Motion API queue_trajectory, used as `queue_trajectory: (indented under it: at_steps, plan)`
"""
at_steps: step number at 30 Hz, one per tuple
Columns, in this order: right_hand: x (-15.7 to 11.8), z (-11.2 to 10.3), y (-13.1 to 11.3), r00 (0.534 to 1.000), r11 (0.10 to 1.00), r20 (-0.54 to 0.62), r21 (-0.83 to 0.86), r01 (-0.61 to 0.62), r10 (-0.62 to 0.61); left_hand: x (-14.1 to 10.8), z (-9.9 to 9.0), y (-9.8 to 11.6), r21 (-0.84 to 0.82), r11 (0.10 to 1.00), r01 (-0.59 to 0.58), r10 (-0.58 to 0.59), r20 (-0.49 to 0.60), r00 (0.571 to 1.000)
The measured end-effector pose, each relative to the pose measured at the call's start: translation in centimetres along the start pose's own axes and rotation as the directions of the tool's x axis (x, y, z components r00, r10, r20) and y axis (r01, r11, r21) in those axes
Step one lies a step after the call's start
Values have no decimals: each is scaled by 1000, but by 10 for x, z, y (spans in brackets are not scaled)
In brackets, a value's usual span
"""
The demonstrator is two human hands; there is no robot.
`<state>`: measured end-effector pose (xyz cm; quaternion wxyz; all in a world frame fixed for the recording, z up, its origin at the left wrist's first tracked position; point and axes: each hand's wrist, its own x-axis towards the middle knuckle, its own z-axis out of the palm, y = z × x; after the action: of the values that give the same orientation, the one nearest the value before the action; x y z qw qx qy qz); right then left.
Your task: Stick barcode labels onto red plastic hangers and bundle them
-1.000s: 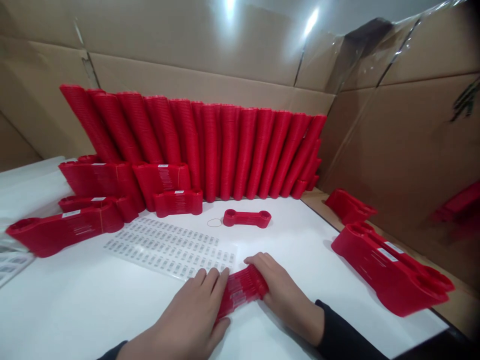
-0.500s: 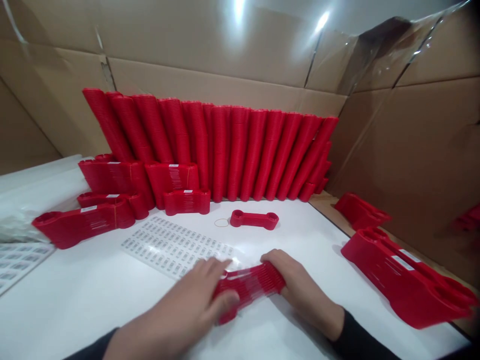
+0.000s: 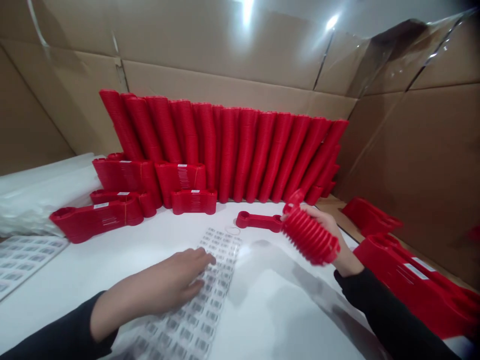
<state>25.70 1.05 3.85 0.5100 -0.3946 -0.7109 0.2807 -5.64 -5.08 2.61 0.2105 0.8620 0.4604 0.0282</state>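
Note:
My right hand grips a short stack of red plastic pieces, lifted above the white table and tilted. My left hand lies over a sheet of printed labels, its fingers apart and nothing held. Behind the hands, one or a few red pieces lie flat on the table, with a thin rubber band just to the left.
Tall leaning red stacks line the cardboard wall. Labelled red bundles stand at left and right. Another label sheet and white plastic wrapping are at far left.
My left hand has let go of the red stack and moved left onto the label sheet, which has turned. My right hand has raised the stack up and to the right.

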Motion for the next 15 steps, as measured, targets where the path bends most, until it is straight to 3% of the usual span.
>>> queue_trajectory:
  at_steps: [3,5,10,15]
  plan:
    - [14,9,8,1000,994,-13,107,-26,28,12,5,-4,147,984,98,-82,-111,990]
    - [19,14,15,998,985,-11,160,-59,61,19,7,-11,174,981,81,-70,-72,995]
    - [22,13,30,984,968,-15,186,-171,177,27,-10,-24,-6,999,-53,53,110,992]
    - [23,-2,51,961,932,-26,253,-260,275,44,-17,-21,-11,999,-31,31,20,999]
